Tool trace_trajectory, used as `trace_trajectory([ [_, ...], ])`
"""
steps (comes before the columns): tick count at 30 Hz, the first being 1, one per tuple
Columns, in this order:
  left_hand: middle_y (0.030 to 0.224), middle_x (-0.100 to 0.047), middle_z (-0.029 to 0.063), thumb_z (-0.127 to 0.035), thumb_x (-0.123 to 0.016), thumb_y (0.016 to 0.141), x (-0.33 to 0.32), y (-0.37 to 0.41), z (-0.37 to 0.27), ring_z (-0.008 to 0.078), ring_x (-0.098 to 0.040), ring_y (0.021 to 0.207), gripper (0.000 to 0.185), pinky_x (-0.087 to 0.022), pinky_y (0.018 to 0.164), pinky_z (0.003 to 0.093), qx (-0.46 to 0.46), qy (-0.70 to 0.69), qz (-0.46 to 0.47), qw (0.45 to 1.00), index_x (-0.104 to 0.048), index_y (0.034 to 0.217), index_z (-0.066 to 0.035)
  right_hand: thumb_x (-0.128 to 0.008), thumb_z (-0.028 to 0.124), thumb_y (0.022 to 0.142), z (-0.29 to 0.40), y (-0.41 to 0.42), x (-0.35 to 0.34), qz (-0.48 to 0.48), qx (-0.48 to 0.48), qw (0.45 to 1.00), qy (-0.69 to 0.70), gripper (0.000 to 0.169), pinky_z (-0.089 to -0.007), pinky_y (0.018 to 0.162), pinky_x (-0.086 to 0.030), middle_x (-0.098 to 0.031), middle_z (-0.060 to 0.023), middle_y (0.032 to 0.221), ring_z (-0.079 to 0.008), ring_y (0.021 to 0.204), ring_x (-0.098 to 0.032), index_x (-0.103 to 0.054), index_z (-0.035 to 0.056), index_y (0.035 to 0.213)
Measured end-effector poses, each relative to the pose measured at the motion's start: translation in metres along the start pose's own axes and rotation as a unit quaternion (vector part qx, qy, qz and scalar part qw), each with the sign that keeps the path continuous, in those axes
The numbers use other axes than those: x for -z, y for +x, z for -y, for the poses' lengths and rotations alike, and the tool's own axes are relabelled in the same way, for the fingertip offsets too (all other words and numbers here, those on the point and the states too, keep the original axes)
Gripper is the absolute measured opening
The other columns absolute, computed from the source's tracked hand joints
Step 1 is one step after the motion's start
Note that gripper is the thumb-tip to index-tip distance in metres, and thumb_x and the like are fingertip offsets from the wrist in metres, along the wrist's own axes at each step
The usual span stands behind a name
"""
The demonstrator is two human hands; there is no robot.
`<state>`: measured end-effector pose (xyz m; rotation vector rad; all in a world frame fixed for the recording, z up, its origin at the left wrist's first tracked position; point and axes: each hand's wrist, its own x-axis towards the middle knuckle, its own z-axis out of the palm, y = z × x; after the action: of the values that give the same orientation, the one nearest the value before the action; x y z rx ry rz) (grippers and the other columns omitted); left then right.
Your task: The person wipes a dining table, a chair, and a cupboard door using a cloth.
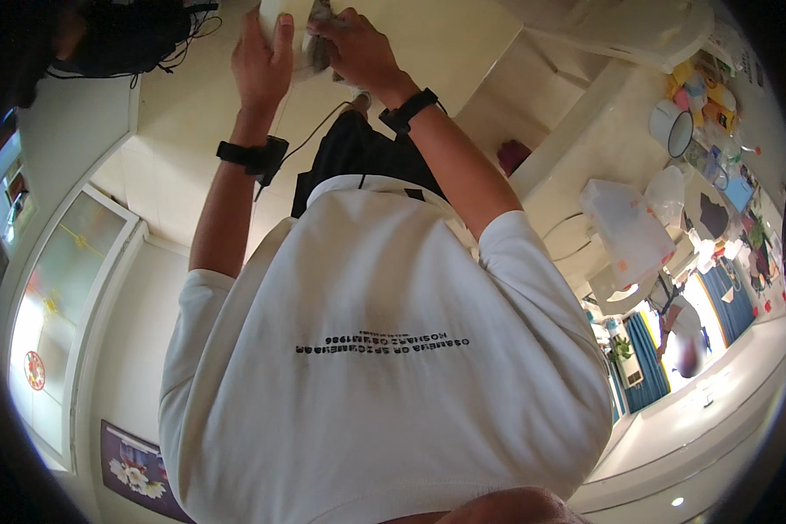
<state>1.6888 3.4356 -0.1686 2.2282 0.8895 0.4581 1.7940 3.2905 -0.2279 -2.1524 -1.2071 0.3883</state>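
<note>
Near the top edge, my left hand (262,69) grips a pale, flat-sided object (280,8), thumb along its near face. The frame cuts this object off, so its kind cannot be told. Just to the right, my right hand (365,52) has its fingers bent onto a grey, crumpled, cloth-like piece (318,46) lying against the pale object. Black strapped devices (255,157) sit on both wrists, the left one with a thin cable (316,133). My white printed shirt (380,393) fills the middle of the view.
A black bag-like bundle (124,36) with loose cords is at upper left. A white enamel mug (669,128), plastic bags (629,229) and mixed goods lie at right. Beyond them a person (681,321) is in the background. A glass-paned door (59,295) stands at left.
</note>
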Motion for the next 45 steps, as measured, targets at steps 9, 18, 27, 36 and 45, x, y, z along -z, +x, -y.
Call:
trace_trajectory([
  [9, 0.083, -0.068, 0.0144, -0.036, -0.060, 0.098, 0.008, -0.002, -0.026, 0.0293, -0.067, 0.073, 0.035, -0.052, 0.067, 0.0394, 0.089, 0.024, -0.016, 0.996, -0.056, 0.114, -0.004, -0.063, 0.019, 0.089, -0.084, -0.034, -0.004, 0.102, -0.010, 0.988, 0.114, 0.042, -0.0429, 0.091, -0.053, -0.063, -0.0116, 0.112, -0.0315, 0.108, -0.060, -0.063, 0.0281, 0.130],
  [18, 0.073, -0.063, 0.0097, -0.036, -0.061, 0.098, 0.007, -0.006, -0.021, 0.0165, -0.059, 0.063, 0.036, -0.048, 0.059, 0.0312, 0.102, 0.061, -0.037, 0.992, -0.052, 0.106, -0.002, -0.061, 0.013, 0.084, -0.308, -0.153, -0.010, 0.199, -0.256, 0.942, -0.085, 0.048, -0.0496, 0.092, -0.051, -0.060, -0.0218, 0.120, -0.0411, 0.111, -0.058, -0.054, 0.0103, 0.132],
  [27, 0.118, -0.055, 0.0146, -0.039, -0.048, 0.104, 0.011, -0.012, -0.011, 0.0219, -0.049, 0.102, 0.053, -0.042, 0.091, 0.0351, 0.126, 0.059, -0.065, 0.988, -0.045, 0.134, 0.005, -0.066, 0.022, 0.083, -0.379, -0.133, -0.042, 0.046, -0.274, 0.960, -0.044, 0.051, -0.0506, 0.096, -0.044, -0.062, -0.0167, 0.122, -0.0378, 0.115, -0.055, -0.056, 0.0079, 0.131],
  [36, 0.140, -0.044, 0.0231, -0.057, -0.043, 0.099, 0.009, -0.009, -0.016, 0.0322, -0.048, 0.124, 0.079, -0.044, 0.101, 0.0437, 0.166, 0.093, -0.106, 0.976, -0.031, 0.147, 0.004, -0.054, 0.012, 0.090, -0.284, -0.126, -0.199, 0.119, -0.016, 0.987, -0.108, 0.042, -0.0523, 0.110, -0.036, -0.047, -0.0083, 0.148, -0.0309, 0.140, -0.040, -0.062, 0.0193, 0.131],
  [45, 0.142, -0.043, 0.0237, -0.065, -0.037, 0.098, 0.012, -0.020, -0.014, 0.0334, -0.047, 0.127, 0.086, -0.045, 0.100, 0.0451, 0.171, 0.155, -0.093, 0.969, -0.029, 0.149, 0.004, -0.053, 0.010, 0.090, -0.436, -0.086, -0.041, 0.185, -0.168, 0.908, -0.335, 0.071, -0.0688, 0.104, -0.034, -0.025, -0.0084, 0.162, -0.0404, 0.141, -0.035, -0.031, 0.0311, 0.154],
])
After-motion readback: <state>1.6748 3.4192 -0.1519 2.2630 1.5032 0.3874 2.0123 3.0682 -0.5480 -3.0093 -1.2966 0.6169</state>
